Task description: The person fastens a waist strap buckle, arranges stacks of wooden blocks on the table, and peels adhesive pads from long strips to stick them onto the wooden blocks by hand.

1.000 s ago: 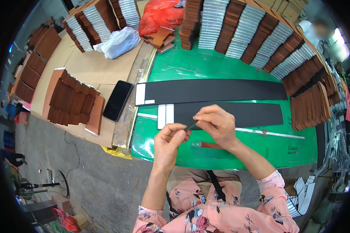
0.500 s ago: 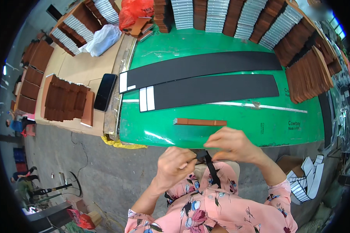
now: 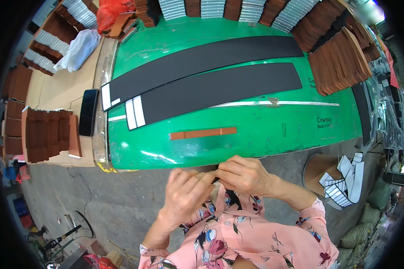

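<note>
Below the near edge of the green table (image 3: 265, 134), over the person's lap, the left hand (image 3: 184, 193) and the right hand (image 3: 244, 175) met fingertip to fingertip. Between them a small dark piece (image 3: 216, 180) showed only as a sliver where the fingers joined (too much of it was hidden to tell its shape). Both hands were curled with the fingers pinched together around that piece, so it sat right at the meeting point of the two grips, the left fingers coming at it from the person's left and the right fingers covering it from above and from the right. A dark strip (image 3: 231, 201) ran down from the hands over the pink floral blouse (image 3: 251, 237); whether it joined the pinched piece could not be told.

On the table, well apart from the hands, a thin brown strip (image 3: 203, 133) lay flat near the front edge. Beyond it two long black sheets (image 3: 220, 87) lay side by side across the tabletop, with white tabs (image 3: 135, 113) at their left ends. A black phone (image 3: 88, 112) rested just beside the table's left edge, next to a stack of brown pieces (image 3: 47, 134) on cardboard. To the right of the person, near the floor, a brown container (image 3: 321, 168) held white strips (image 3: 345, 179).
</note>
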The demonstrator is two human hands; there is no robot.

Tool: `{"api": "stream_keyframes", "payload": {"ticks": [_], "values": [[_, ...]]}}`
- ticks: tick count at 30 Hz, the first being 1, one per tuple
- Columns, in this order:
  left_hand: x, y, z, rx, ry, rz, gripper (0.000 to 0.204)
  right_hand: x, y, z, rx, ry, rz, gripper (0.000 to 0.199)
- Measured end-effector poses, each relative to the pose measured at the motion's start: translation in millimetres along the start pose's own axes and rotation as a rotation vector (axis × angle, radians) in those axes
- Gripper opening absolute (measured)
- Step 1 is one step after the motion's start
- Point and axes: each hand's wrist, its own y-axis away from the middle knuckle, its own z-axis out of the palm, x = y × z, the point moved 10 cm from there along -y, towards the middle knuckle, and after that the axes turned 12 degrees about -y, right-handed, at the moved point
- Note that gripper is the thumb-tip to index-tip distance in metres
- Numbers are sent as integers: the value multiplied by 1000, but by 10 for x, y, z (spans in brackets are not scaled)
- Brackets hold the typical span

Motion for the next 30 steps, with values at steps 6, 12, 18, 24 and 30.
{"api": "stream_keyframes", "payload": {"ticks": [6, 12, 18, 24, 30], "values": [[-892, 211, 18, 34, 185, -521, 74, 552, 73, -320, 64, -178, 228, 22], [-1394, 206, 579, 214, 275, -590, 55, 912, 8, -497, 176, -66, 321, 22], [-1533, 320, 738, 250, 414, -684, 45, 1033, -23, -367, 135, -137, 385, 20], [-1513, 328, 764, 232, 338, -604, 42, 1045, -31, -316, 111, -124, 360, 20], [-1499, 319, 740, 233, 296, -598, 43, 1030, -52, -297, 92, -119, 350, 20]]}}
